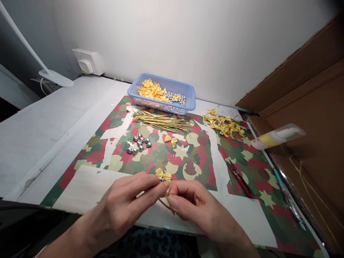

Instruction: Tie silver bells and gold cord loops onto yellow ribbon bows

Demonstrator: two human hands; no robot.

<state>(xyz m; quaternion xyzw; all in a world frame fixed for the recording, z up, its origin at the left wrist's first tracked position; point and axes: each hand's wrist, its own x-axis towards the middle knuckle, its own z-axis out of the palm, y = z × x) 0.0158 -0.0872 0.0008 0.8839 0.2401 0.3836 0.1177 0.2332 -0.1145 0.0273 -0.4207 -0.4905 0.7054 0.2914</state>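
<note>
Near the front edge of the table, my left hand [129,200] is closed on a yellow bow [163,175] with a silver bell under it. Beside it, touching fingertips, my right hand [190,200] pinches a thin gold tie [164,203] that curves below the fingers. Beyond the hands lie a loose yellow bow [171,140] and several silver heart-shaped bells [140,142]. A bundle of gold ties [161,121] lies across the patterned paper farther back.
A blue basket [190,102] at the back holds yellow bows and silver bells. To the right are a pile of bows on ties [224,123], red-handled pliers [240,179], a capped bottle [278,137] and a cardboard wall [309,104]. A white lamp [56,78] stands left.
</note>
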